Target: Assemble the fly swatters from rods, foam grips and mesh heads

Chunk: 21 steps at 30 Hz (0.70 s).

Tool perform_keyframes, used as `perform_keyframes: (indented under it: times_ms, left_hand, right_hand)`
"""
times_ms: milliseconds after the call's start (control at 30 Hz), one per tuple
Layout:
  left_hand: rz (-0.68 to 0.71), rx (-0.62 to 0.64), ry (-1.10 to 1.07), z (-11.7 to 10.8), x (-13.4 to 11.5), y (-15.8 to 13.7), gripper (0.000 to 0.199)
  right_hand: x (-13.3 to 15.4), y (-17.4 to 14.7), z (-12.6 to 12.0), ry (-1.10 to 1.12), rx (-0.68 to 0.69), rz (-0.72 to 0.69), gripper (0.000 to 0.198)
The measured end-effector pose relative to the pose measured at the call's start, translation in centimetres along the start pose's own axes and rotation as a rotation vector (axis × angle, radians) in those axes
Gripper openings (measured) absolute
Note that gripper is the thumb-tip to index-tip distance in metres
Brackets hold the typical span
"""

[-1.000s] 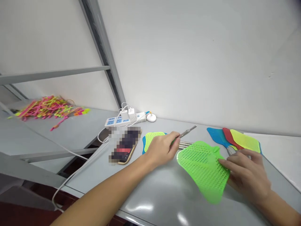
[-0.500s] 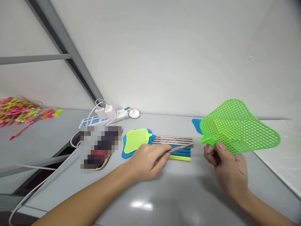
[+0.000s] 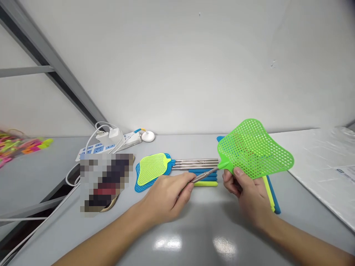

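Observation:
My right hand [image 3: 246, 192] pinches a green perforated fly swatter head [image 3: 257, 151] near its neck, holding it above the table. A thin metal rod [image 3: 205, 175] is gripped by my left hand [image 3: 172, 194], and its tip meets the socket of the green head; how deep it sits I cannot tell. Behind my left hand lie a yellow swatter head [image 3: 152, 168] on top of a blue swatter head [image 3: 138, 183], with several metal rods [image 3: 196, 163] to their right. Blue handles and a yellow handle [image 3: 208, 183] lie just below those rods.
At the left stand a white power strip [image 3: 94, 149] with plugs and cables, a round white device [image 3: 148, 136] and a pixelated object [image 3: 108, 184]. Colourful pieces [image 3: 24, 147] lie far left. Right are more blue and yellow handles [image 3: 270, 195] and a white wrapped sheet [image 3: 318, 166].
The green head and the rod tip have come together; they were apart before. My view has turned to the right, showing more handles behind my right hand.

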<state>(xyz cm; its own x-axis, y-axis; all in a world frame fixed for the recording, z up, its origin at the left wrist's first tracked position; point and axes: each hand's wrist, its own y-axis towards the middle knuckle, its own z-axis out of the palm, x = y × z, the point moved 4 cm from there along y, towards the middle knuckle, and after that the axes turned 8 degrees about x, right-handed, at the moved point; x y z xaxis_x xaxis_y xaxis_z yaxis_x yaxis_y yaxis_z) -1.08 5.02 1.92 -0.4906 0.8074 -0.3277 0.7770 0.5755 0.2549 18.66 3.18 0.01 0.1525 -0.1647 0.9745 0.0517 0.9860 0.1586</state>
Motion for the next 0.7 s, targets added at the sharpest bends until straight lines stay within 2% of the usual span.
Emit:
perform_keyframes:
  times_ms: [200,400,500,700]
  left_hand:
    - [-0.009,0.049,0.029,0.2,-0.1,-0.3,0.021]
    - [-0.058,0.063,0.041,0.1,-0.7,-0.1,0.019]
    - [-0.068,0.062,0.067,0.0,-1.2,0.1,0.020]
    - [-0.092,0.023,0.166,0.2,-2.3,0.2,0.025]
  right_hand:
    - [-0.2,0.3,-0.5,-0.053,0.063,-0.016,0.038]
    - [0.0,1.3,-1.6,-0.233,0.352,0.050,0.042]
    - [0.3,1.4,-1.5,-0.306,0.370,0.022,0.050]
    - [0.2,0.8,0.0,-0.246,0.366,-0.009,0.057]
